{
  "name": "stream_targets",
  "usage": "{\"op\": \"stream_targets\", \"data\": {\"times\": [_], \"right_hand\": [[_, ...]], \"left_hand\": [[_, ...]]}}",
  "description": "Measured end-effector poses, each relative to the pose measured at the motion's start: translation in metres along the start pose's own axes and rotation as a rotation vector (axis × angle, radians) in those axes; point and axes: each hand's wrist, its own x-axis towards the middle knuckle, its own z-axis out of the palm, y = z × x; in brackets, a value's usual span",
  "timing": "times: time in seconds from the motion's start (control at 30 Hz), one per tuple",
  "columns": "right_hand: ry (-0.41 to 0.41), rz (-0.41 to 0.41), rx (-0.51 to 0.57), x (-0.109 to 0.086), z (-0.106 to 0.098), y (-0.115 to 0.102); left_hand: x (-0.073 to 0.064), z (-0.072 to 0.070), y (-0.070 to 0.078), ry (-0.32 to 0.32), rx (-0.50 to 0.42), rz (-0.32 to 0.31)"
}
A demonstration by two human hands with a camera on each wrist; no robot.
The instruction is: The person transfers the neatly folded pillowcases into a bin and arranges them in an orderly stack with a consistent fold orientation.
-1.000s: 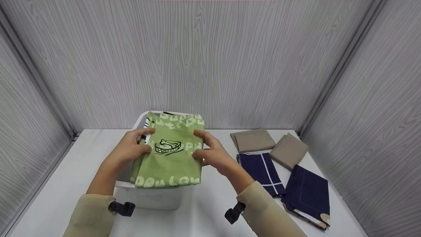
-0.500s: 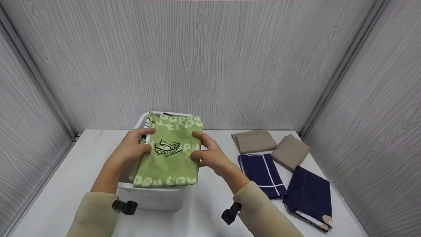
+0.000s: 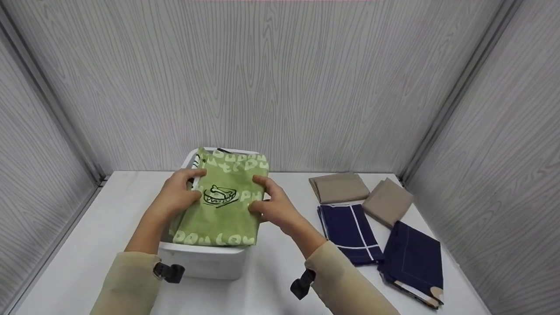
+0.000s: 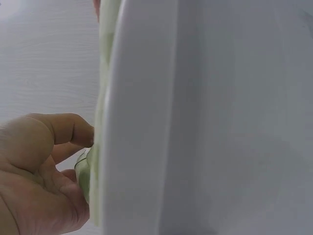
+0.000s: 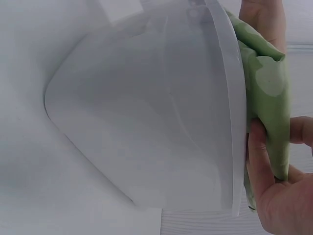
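Note:
A folded green cloth (image 3: 223,221) with pale lettering and a drawn bone in a bowl lies over the opening of a white plastic bin (image 3: 210,264). My left hand (image 3: 177,192) grips its left edge, thumb and forefinger on top. The right edge is held by my right hand (image 3: 275,203) in the same way. In the right wrist view, the fingers of the right hand (image 5: 286,181) wrap the cloth (image 5: 271,88) just above the bin's rim (image 5: 234,112). The left wrist view shows the left hand (image 4: 49,171) pinching the cloth beside the rim (image 4: 137,122); the bin's inside is mostly hidden.
To the right on the white table (image 3: 280,280) lie two folded beige cloths (image 3: 341,188), a folded navy cloth with white lines (image 3: 352,232) and a thicker folded navy cloth (image 3: 413,258). Grey wood-grain panels (image 3: 271,87) enclose the table at the back and sides.
The green cloth has shifted slightly left and settled lower over the bin. My right hand has moved a little left with it; both hands keep their hold.

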Motion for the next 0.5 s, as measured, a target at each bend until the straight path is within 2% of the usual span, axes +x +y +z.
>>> {"op": "stream_targets", "data": {"times": [0.27,0.5], "right_hand": [[0.013,-0.028,-0.088,-0.0009,0.0072,-0.0018],[0.040,-0.034,-0.190,-0.0015,0.0099,-0.0043]], "left_hand": [[-0.0012,-0.0021,-0.0062,0.005,0.017,0.002],[-0.0031,-0.0044,-0.0032,-0.001,0.055,-0.006]]}}
